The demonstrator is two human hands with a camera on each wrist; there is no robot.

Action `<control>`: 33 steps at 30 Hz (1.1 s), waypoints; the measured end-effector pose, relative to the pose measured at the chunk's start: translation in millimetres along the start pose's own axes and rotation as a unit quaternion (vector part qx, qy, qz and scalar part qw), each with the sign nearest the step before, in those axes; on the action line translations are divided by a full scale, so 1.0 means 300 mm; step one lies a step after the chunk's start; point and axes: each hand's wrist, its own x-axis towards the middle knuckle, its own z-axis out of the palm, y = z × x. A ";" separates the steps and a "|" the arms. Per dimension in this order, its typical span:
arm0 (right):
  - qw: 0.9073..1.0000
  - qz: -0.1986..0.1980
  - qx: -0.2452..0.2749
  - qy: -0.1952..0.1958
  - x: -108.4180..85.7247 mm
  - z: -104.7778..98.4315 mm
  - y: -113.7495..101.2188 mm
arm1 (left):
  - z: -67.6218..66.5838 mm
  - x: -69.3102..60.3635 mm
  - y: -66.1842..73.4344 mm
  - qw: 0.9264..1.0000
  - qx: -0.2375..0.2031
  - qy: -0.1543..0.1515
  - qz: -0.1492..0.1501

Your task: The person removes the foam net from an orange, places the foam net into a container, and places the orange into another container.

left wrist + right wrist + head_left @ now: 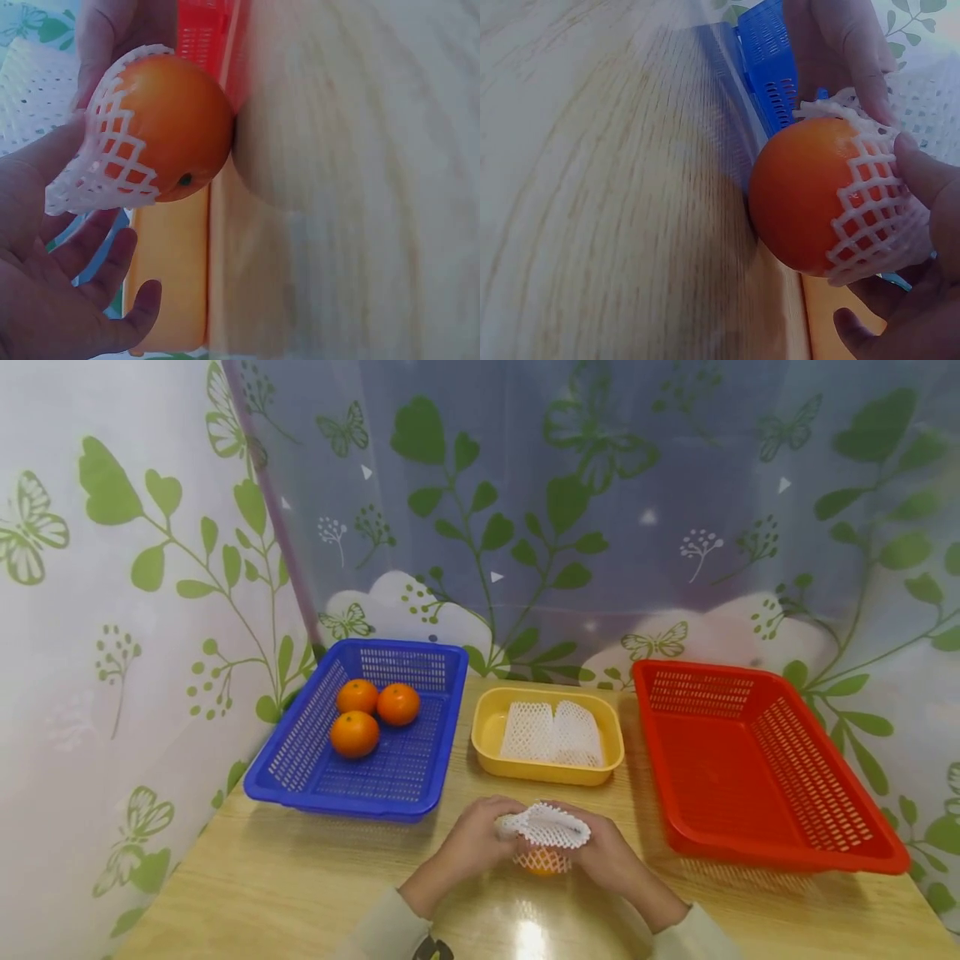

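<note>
An orange (187,124) sits on the table, partly covered by a white foam net sleeve (551,827). Its lower part, with a green stem end, is bare in the left wrist view. My left hand (480,839) pinches the sleeve from the left, thumb on the mesh and the other fingers loosely spread. From the right, my right hand (603,853) pinches the sleeve's other side, its thumb on the mesh in the right wrist view. The sleeve's upper end stands loose above the fruit. Parts of both hands' fingers are hidden behind the sleeve.
A blue basket (442,752) with three oranges (355,734) stands at the left. Behind my hands is a yellow tray (540,770) holding flat white foam nets (527,731). A red basket (738,777) stands at the right. A patterned curtain (487,527) hangs behind.
</note>
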 end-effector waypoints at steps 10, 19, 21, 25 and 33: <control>0.998 -0.021 0.013 0.049 0.005 0.015 0.004 | 0.013 -0.002 0.003 1.000 -0.025 0.008 -0.004; 0.986 -0.031 -0.055 0.156 0.009 0.037 0.005 | 0.019 -0.002 0.015 0.998 -0.060 0.001 -0.007; 0.985 -0.031 -0.055 0.160 0.007 0.036 0.007 | 0.022 -0.001 0.019 0.998 -0.059 0.001 -0.011; 0.989 -0.025 -0.034 0.138 0.003 0.028 0.004 | 0.026 0.001 0.021 0.999 -0.052 0.007 -0.008; 0.997 -0.017 0.004 0.070 -0.003 -0.009 0.016 | 0.025 0.008 0.016 0.999 -0.034 0.014 -0.008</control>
